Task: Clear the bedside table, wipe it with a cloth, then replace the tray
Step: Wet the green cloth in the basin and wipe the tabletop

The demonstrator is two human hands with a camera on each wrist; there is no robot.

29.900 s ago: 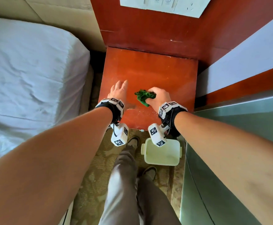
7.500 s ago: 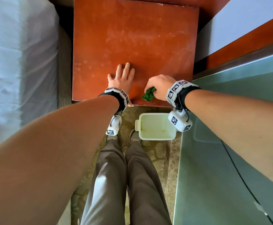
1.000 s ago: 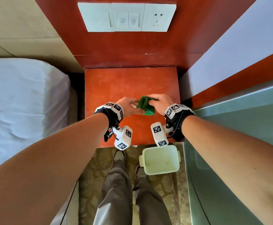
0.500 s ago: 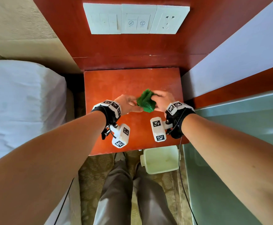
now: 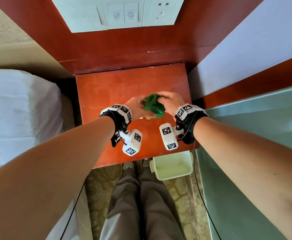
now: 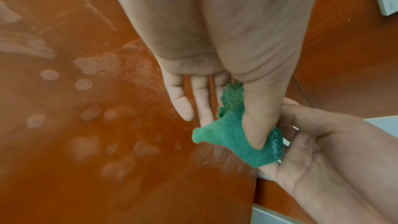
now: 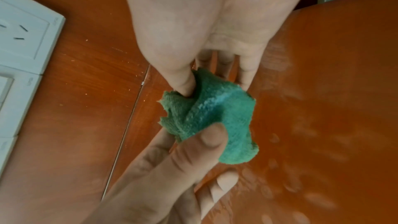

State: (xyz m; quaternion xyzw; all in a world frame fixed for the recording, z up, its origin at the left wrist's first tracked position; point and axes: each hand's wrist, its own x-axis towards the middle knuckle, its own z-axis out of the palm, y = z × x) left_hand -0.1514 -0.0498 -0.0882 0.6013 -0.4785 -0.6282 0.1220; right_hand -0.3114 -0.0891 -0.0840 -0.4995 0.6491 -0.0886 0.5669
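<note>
Both hands hold a small crumpled green cloth just above the middle of the red-brown bedside table. My left hand pinches the cloth under its thumb, the other fingers fairly straight. My right hand pinches the cloth from the opposite side, thumb pressed into a fold. The left thumb shows on the cloth's near edge in the right wrist view. The tabletop carries damp spots and wipe streaks. A pale green tray sits on the floor by the table's front right corner.
A white bed runs along the left of the table. A white switch and socket panel is on the wooden wall behind. A grey-green glass surface stands to the right. My legs stand on patterned carpet.
My left hand, flat on the table seconds ago, now grips the cloth together with the right. Over the last second both hands have bunched the cloth tighter above the table.
</note>
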